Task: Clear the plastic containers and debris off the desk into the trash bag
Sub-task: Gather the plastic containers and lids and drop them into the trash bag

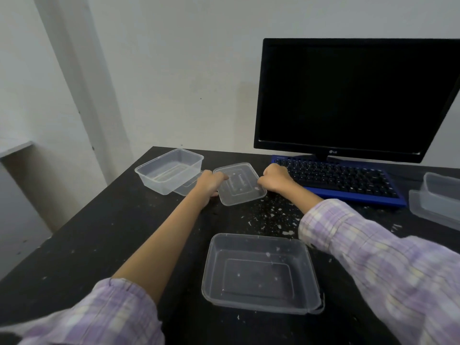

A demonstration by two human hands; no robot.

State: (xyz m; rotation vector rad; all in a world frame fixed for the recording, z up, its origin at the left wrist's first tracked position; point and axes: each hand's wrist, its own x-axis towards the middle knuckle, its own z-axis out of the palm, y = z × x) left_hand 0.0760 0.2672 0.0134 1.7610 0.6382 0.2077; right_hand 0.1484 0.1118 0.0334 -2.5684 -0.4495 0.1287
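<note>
I'm gripping the clear plastic lid between my left hand and right hand, fingers curled on opposite edges. It's looking light, thin and flexible, so I'm pinching its rims.

Clear, smooth plastic is seen in the lid and containers; beneath them, the table looks matt black, flecked with pale debris.

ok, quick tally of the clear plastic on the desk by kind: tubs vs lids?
Tubs: 3 — far left tub, near tub, right-edge tub.
Lids: 3 — centre lid gripped by left hand and right hand, one under the far left tub, one under the right-edge tub.
Total: 6, besides white debris scattered on the desk.
</note>
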